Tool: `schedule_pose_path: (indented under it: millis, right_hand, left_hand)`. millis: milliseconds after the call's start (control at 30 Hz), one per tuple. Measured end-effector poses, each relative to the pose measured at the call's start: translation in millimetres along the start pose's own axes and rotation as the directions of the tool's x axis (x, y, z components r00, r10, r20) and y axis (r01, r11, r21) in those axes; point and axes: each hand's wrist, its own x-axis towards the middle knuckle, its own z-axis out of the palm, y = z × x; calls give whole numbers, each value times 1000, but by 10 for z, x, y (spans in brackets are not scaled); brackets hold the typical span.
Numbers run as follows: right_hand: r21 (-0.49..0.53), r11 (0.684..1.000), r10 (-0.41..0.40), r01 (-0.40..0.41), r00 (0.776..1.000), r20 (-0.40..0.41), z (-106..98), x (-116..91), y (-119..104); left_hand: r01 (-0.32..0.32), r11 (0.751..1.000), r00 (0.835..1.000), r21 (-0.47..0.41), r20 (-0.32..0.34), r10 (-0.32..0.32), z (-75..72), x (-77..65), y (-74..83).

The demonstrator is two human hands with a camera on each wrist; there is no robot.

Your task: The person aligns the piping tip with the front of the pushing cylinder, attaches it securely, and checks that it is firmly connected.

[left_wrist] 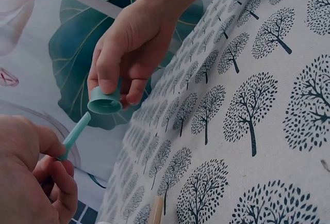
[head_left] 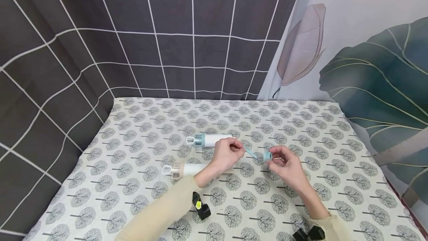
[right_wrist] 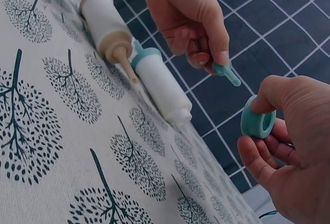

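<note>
Left hand [head_left: 225,155] is clamped, thumb against fingertips, on a teal nozzle [head_left: 250,153], which is held above the table [head_left: 329,125] with its narrow end directed toward a teal ring [right_wrist: 250,122]. By the right hand [head_left: 287,166] the ring is pinched between thumb and fingers, and its hollow is shown in both wrist views. Nozzle and ring are separated by a narrow gap, so they are not touching, though they are held near each other.

Behind the left hand a teal-ended tube [head_left: 215,140] is laid on the cloth [head_left: 100,196]; its right end is hidden by that hand in the head view, but its white neck is seen in the right wrist view. Nearer the person, a beige-ended tube [head_left: 194,169] is crossed in view by the left wrist. The two tubes are set roughly parallel, with a strip of cloth between them.

On the right, a broad stretch of cloth is left between the right hand and the table's right edge. The far edge is bordered by a grid curtain [head_left: 174,14], and both tubes are placed well inside it.
</note>
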Motion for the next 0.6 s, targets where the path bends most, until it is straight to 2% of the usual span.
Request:
schedule_pose_path:
  millis: [133, 367, 600]
  right_hand:
    - [11, 1000, -17, 17, 1000, -7, 31, 2, -23]
    - [33, 999, -35, 35, 999, -8, 109, 3, -59]
    - [59, 998, -6, 6, 1000, 13, 172, 11, -92]
  left_hand:
    - [-22, 1000, 999, 22, -27, 23, -23, -26, -2]
    - [-9, 1000, 998, 9, -64, 9, -65, -69, -9]
    - [-11, 1000, 996, -4, -94, 11, -108, -112, -8]
